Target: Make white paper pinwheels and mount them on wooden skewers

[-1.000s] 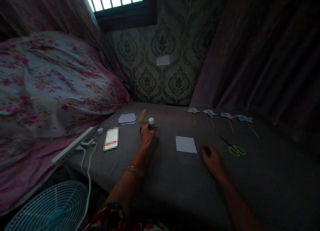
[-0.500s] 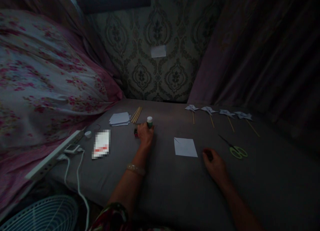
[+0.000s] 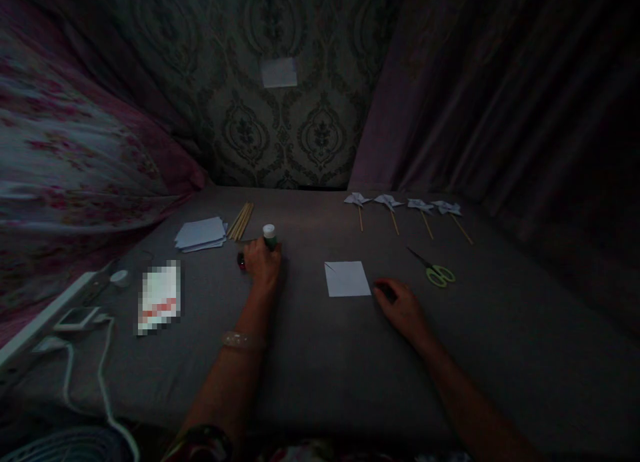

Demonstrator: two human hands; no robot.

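My left hand (image 3: 263, 265) has its fingers wrapped round a green glue stick (image 3: 270, 231) with a white top, upright on the bed-like grey surface. A small dark red object (image 3: 241, 261) touches or lies just beside that hand; its kind is unclear. A white paper square (image 3: 347, 279) lies flat between my hands, with a thin dark line or cut at its upper left corner. My right hand (image 3: 401, 310) rests at the square's right side, fingers loosely curled with a gap to the thumb and nothing visible in it. Green-handled scissors (image 3: 436, 273) lie beyond it.
Several paper pinwheels (image 3: 390, 202) on sticks lie at the back right. A paper stack (image 3: 201, 234) and wooden sticks (image 3: 241, 222) are at the back left. Nearer left are a blurred white packet (image 3: 160, 295), a white cap (image 3: 120, 278) and a power strip (image 3: 47, 312) with cables.
The view has shifted, so everything on the surface appears further left. My left hand still grips the glue stick, and my right hand stays beside the paper square.
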